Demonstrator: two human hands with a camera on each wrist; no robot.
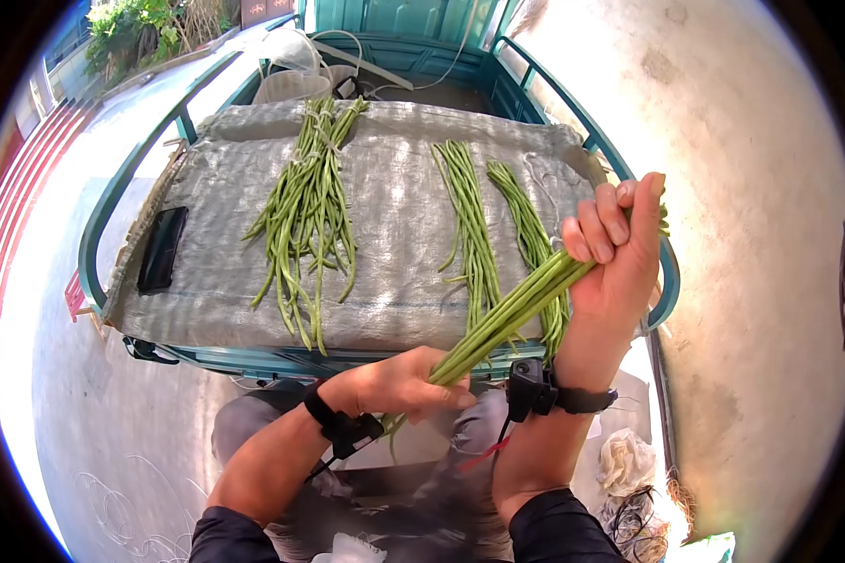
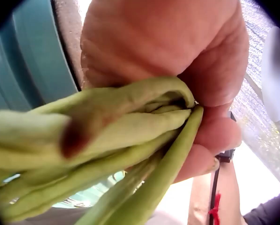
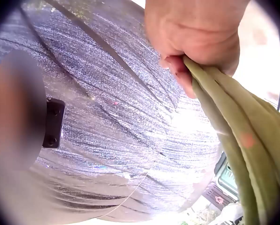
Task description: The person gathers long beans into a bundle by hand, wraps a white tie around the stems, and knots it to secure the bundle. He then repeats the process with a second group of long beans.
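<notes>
A bunch of long green beans [image 1: 512, 314] slants between my two hands, over the near edge of a grey woven sheet [image 1: 394, 253]. My left hand [image 1: 399, 380] grips its lower end above my lap, and bean tips [image 2: 130, 117] stick out past the palm in the left wrist view. Higher up at the right, my right hand [image 1: 620, 239] curls its fingers round the other end; the beans [image 3: 243, 122] run out of that fist in the right wrist view. Two smaller bunches, a middle one [image 1: 469, 220] and a right one [image 1: 526, 220], lie on the sheet beyond.
A larger bundle of beans [image 1: 314, 202], tied near its top, lies left on the sheet. A black phone [image 1: 162, 249] is by the left edge. Teal cart rails [image 1: 103, 225] flank both sides. Behind stands a whitish bucket [image 1: 291, 86]. Crumpled plastic [image 1: 626, 462] lies low right.
</notes>
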